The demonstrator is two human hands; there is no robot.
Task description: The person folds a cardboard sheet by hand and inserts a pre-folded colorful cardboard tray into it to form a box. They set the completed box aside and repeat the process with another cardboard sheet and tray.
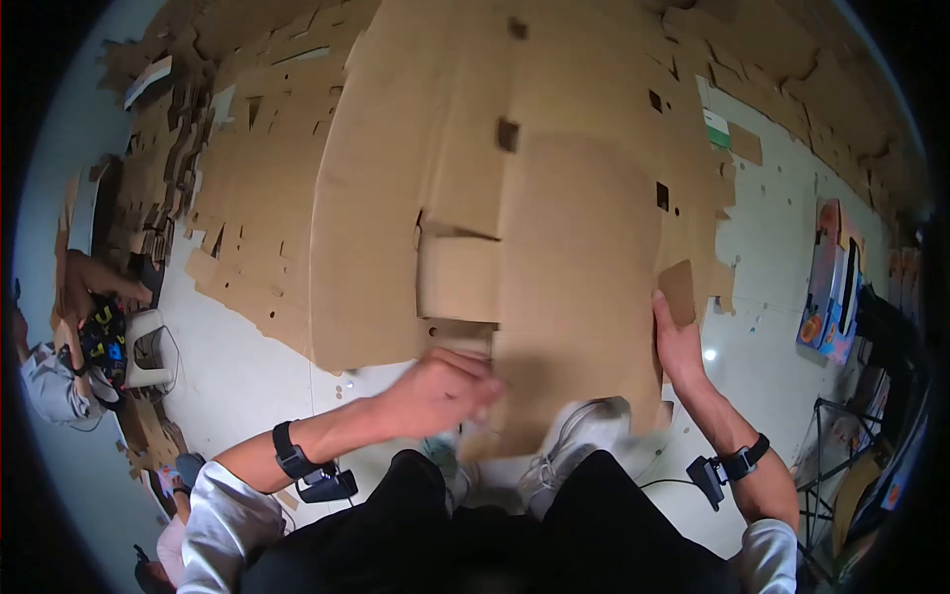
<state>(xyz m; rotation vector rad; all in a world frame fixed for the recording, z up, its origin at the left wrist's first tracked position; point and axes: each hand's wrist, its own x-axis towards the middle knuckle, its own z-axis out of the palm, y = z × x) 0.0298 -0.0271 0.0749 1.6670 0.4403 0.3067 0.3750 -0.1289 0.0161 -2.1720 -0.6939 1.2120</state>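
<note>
A large brown cardboard sheet [584, 257] with fold lines and cut-out slots lies in front of me, its near end above my shoes. My right hand [680, 346] grips its right edge, thumb on top and the other fingers hidden beneath. Beside that thumb a small cardboard flap [677, 291] sticks up. Near the sheet's lower left edge is my left hand [450, 391], its fingers curled together and blurred. What they hold, if anything, cannot be made out. Just above that hand, a rectangular opening [457, 332] shows in the cardboard.
More flattened cardboard [267, 188] is spread at the left and along the back. A colourful printed box [829, 282] and a black metal frame [826, 475] stand at the right. One person sits on a white stool [148, 351] at far left; another person is at lower left.
</note>
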